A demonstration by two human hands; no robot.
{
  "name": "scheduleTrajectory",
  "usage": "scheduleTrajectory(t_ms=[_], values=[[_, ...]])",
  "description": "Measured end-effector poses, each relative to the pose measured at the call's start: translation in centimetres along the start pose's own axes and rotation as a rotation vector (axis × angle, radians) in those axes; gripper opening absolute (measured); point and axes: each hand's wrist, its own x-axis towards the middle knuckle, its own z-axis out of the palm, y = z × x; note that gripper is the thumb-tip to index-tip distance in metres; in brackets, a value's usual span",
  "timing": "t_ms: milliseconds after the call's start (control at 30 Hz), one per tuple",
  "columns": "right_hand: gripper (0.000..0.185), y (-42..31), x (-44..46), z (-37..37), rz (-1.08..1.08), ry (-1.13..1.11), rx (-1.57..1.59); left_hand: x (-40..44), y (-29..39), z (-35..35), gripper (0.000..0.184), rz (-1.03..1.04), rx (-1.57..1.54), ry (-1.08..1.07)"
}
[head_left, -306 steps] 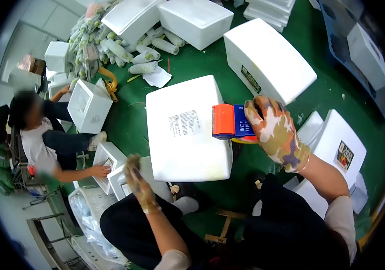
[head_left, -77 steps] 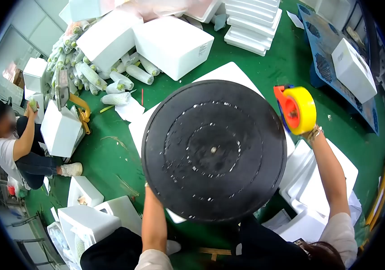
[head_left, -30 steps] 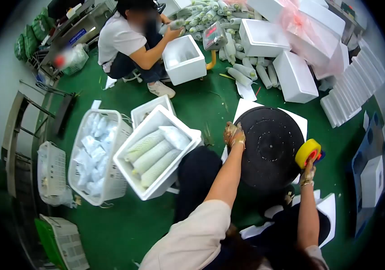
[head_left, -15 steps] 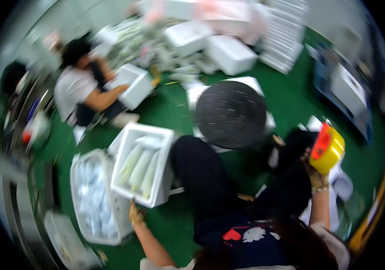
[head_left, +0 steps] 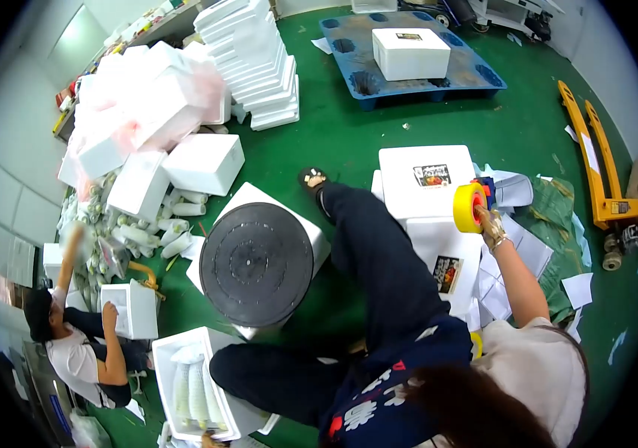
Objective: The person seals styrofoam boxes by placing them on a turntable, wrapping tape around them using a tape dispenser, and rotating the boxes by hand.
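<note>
My right hand [head_left: 492, 228] is closed around a tape dispenser [head_left: 471, 208] with a wide yellow roll. It is just over the right edge of a lidded white foam box [head_left: 419, 166] bearing a printed label. Low in the view, my left hand [head_left: 213, 441] grips the near rim of an open foam box [head_left: 221, 403]; much of this hand is cut off by the frame edge. Long pale-green vegetables [head_left: 196, 392] in whitish wrapping lie inside that box. Before my legs, a round black turntable [head_left: 257, 263] rests on a white foam piece.
A person [head_left: 80, 351] sits at the left beside another foam box [head_left: 129, 310]. Wrapped produce [head_left: 139, 237] and piled boxes lie behind. Stacked foam lids [head_left: 251, 63], a blue pallet [head_left: 431, 88] with a box, a yellow pallet jack [head_left: 610, 205] and loose paper [head_left: 517, 257] surround me.
My view has swung to the right. The tape dispenser in my right hand is now beside the labelled lidded box. My left hand remains at the open box's rim. The other person's arm has reached out.
</note>
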Motion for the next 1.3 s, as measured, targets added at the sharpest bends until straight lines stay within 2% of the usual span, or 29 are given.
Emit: scheduleTrajectory(t_ms=[233,367,400,500,533,600,633,667,733,800,833,900,1000,1033,1067,1133,1200,1267,1300], values=[[0.04,0.3,8.0,-2.7,0.06,0.116,-0.125,6.8,20.2,0.2,0.042,0.227,0.399,-0.028],[0.04,1.8,10.9,-4.0,0.109,0.166,-0.205,10.0,27.5,-2.0,0.04,0.259,0.531,-0.08],[0.04,2.3,11.3,-4.2,0.122,0.176,-0.222,11.0,28.7,-2.4,0.034,0.248,0.562,-0.144],[0.04,4.2,13.4,-4.8,0.189,0.155,-0.251,4.6,30.5,1.7,0.028,0.336,0.451,-0.063],[0.04,4.4,13.6,-5.2,0.206,0.158,-0.259,3.0,30.4,3.8,0.031,0.381,0.428,-0.06],[0.04,4.7,13.7,-5.9,0.234,0.164,-0.269,-5.0,33.1,13.1,0.033,0.205,0.273,-0.046],[0.04,4.8,13.7,-6.0,0.238,0.166,-0.264,-3.7,30.8,14.0,0.037,0.132,0.259,-0.057],[0.04,4.7,13.4,-6.5,0.24,0.177,-0.273,-4.1,29.0,16.1,0.043,0.085,0.168,-0.205],[0.041,4.7,13.3,-6.8,0.24,0.185,-0.28,-2.1,23.1,19.1,0.045,0.147,0.239,-0.267],[0.041,5.1,13.2,-7.5,0.237,0.191,-0.28,-0.4,16.1,21.9,0.048,0.127,0.21,-0.182],[0.041,4.9,13.0,-7.7,0.234,0.199,-0.284,-1.3,16.9,22.8,0.048,0.13,0.201,-0.193],[0.041,5.3,12.7,-7.7,0.238,0.203,-0.295,-4.5,19.1,22.6,0.041,0.01,0.036,-0.277],[0.041,4.4,12.9,-6.2,0.208,0.217,-0.291,-4.3,19.0,22.4,0.043,0.107,0.201,-0.29],[0.041,4.2,13.2,-5.8,0.185,0.216,-0.289,-2.9,17.4,22.2,0.056,0.127,0.219,-0.298],[0.041,3.4,13.3,-5.5,0.152,0.214,-0.289,-3.7,17.5,22.7,0.056,0.137,0.203,-0.313],[0.041,1.4,12.9,-5.1,0.078,0.22,-0.281,-8.2,19.0,24.3,0.062,0.737,0.475,0.134],[0.041,-1.1,12.0,-3.2,0.001,0.191,-0.241,-13.5,21.6,25.8,0.061,0.971,0.277,-0.03],[0.041,-4.3,10.8,-0.8,-0.083,0.132,-0.195,-18.5,24.0,27.1,0.06,0.894,0.327,-0.095],[0.041,-5.7,10.2,0.7,-0.125,0.088,-0.167,-18.2,23.4,27.5,0.058,0.871,0.229,-0.093]])
